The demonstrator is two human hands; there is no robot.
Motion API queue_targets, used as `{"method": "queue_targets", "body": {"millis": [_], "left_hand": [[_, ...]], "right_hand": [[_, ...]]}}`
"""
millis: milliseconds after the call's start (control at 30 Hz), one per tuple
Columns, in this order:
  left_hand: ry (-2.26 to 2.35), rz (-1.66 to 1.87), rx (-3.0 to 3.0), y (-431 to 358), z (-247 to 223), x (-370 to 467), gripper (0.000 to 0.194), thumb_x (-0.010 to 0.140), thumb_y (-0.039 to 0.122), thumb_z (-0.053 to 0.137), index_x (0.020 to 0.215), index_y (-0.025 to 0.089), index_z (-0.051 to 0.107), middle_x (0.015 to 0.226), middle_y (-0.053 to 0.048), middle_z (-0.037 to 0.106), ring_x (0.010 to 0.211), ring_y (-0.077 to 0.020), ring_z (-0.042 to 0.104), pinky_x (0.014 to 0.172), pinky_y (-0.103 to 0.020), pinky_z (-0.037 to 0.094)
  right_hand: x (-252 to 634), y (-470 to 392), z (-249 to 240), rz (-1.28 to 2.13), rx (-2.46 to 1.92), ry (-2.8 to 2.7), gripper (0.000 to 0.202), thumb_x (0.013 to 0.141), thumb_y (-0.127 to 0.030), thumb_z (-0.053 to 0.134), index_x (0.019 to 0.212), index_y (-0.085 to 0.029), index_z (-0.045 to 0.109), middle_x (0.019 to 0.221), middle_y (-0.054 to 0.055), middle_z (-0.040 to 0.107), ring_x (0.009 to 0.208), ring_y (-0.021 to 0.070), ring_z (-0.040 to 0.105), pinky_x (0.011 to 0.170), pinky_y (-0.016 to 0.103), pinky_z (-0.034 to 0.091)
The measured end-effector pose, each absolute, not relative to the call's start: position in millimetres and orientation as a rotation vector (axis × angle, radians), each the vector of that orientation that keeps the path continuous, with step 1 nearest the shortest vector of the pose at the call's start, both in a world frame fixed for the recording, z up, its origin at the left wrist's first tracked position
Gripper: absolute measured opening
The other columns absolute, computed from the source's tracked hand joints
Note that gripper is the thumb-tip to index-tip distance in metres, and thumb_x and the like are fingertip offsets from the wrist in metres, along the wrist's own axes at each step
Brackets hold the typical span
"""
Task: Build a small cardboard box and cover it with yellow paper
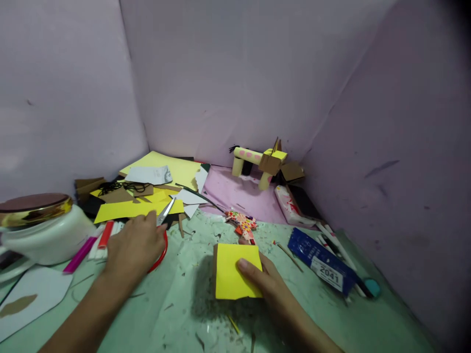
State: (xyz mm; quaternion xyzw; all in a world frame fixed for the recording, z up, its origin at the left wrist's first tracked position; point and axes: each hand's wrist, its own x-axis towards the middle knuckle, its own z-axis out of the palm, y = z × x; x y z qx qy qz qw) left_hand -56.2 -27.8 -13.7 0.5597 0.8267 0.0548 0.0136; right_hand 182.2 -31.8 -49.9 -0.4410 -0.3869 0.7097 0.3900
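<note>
My left hand (pixel 134 245) is closed at the red-handled scissors (pixel 166 212), its curled fingers over the handle. The blades point away toward the paper pile, and part of the handle is covered by the hand. My right hand (pixel 263 274) grips a square yellow-faced piece (pixel 235 282) with a brown cardboard edge on its left side. The thumb presses on the yellow face while the other fingers are hidden behind it. Just beyond this piece lies a glue gun (pixel 241 224) with a colourful floral pattern and a dark cord.
Yellow paper (pixel 128 211), cardboard and black string are heaped at the back left. A white pot (pixel 51 235) and markers (pixel 106 235) stand at left. At the back is a cardboard animal figure (pixel 250 156). A blue packet (pixel 320 262) lies right, near pens.
</note>
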Motion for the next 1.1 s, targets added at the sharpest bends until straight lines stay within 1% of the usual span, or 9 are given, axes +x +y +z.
{"method": "queue_targets", "body": {"millis": [100, 167, 300, 500, 667, 767, 867, 967, 1100], "left_hand": [[2.125, 0.924, 1.823, -43, -19, -18, 0.056, 0.092, 0.046, 0.028, 0.137, 0.015, 0.040, 0.138, -0.016, 0.049, 0.127, -0.0306, 0.046, 0.099, -0.044, 0.042], [1.742, 0.991, 1.673, -51, -26, 6, 0.068, 0.090, 0.055, 0.033, 0.146, 0.019, 0.025, 0.145, -0.014, 0.041, 0.128, -0.0303, 0.045, 0.100, -0.045, 0.041], [1.693, 1.003, 1.335, -53, -37, 25, 0.066, 0.088, 0.060, 0.033, 0.138, 0.018, 0.038, 0.124, -0.017, 0.059, 0.112, -0.0333, 0.057, 0.095, -0.049, 0.042], [1.495, 1.074, 1.128, -46, -43, 20, 0.060, 0.084, 0.069, 0.038, 0.115, 0.020, 0.053, 0.088, -0.006, 0.067, 0.071, -0.0242, 0.063, 0.061, -0.034, 0.050], [1.313, 1.129, 0.776, -40, -31, 14, 0.049, 0.086, 0.059, 0.047, 0.111, 0.018, 0.056, 0.084, -0.005, 0.070, 0.074, -0.0222, 0.066, 0.062, -0.030, 0.051], [1.104, 0.985, 0.512, -36, -23, 8, 0.050, 0.090, 0.057, 0.040, 0.112, 0.016, 0.059, 0.083, -0.008, 0.072, 0.078, -0.0252, 0.069, 0.066, -0.033, 0.053], [1.006, 0.870, 0.431, -34, -22, 3, 0.057, 0.089, 0.060, 0.039, 0.111, 0.013, 0.063, 0.077, -0.010, 0.073, 0.077, -0.0282, 0.071, 0.066, -0.036, 0.054], [0.993, 0.888, 0.423, -32, -24, 1, 0.054, 0.089, 0.056, 0.042, 0.109, 0.011, 0.065, 0.075, -0.011, 0.073, 0.076, -0.0288, 0.071, 0.068, -0.038, 0.054], [0.950, 0.823, 0.401, -31, -23, -1, 0.051, 0.089, 0.052, 0.045, 0.103, 0.007, 0.066, 0.074, -0.012, 0.073, 0.074, -0.0278, 0.071, 0.067, -0.037, 0.054]], "right_hand": [[175, -30, -59, 1.747, -1.174, -1.092, 0.091, 0.060, -0.054, 0.080, 0.131, -0.011, 0.043, 0.102, 0.013, 0.072, 0.087, 0.0290, 0.070, 0.071, 0.037, 0.054], [170, -29, -65, 1.681, -1.197, -1.181, 0.095, 0.061, -0.056, 0.078, 0.135, -0.010, 0.040, 0.110, 0.016, 0.069, 0.096, 0.0317, 0.067, 0.076, 0.041, 0.054], [165, -32, -72, 1.531, -1.221, -1.273, 0.087, 0.065, -0.057, 0.074, 0.134, -0.012, 0.045, 0.113, 0.016, 0.066, 0.103, 0.0331, 0.062, 0.080, 0.043, 0.053], [165, -36, -67, 1.510, -1.125, -1.193, 0.059, 0.076, -0.060, 0.063, 0.119, -0.021, 0.057, 0.109, 0.008, 0.067, 0.088, 0.0237, 0.064, 0.069, 0.032, 0.051], [168, -27, -56, 1.745, -0.993, -0.835, 0.066, 0.069, -0.076, 0.056, 0.106, -0.022, 0.067, 0.091, 0.005, 0.068, 0.074, 0.0200, 0.063, 0.065, 0.031, 0.050], [171, -27, -50, 1.780, -0.908, -0.801, 0.066, 0.066, -0.073, 0.063, 0.104, -0.019, 0.069, 0.086, 0.005, 0.067, 0.069, 0.0181, 0.063, 0.062, 0.030, 0.049], [174, -30, -49, 1.685, -0.872, -1.013, 0.057, 0.075, -0.067, 0.060, 0.102, -0.018, 0.071, 0.084, 0.007, 0.068, 0.071, 0.0192, 0.062, 0.061, 0.030, 0.048], [177, -32, -51, 1.578, -0.869, -1.167, 0.051, 0.080, -0.062, 0.057, 0.103, -0.019, 0.070, 0.091, 0.009, 0.070, 0.080, 0.0224, 0.063, 0.069, 0.034, 0.050], [186, -32, -52, 1.467, -0.754, -1.285, 0.057, 0.072, -0.055, 0.071, 0.119, -0.024, 0.063, 0.121, 0.010, 0.062, 0.110, 0.0294, 0.057, 0.093, 0.043, 0.044]]}}
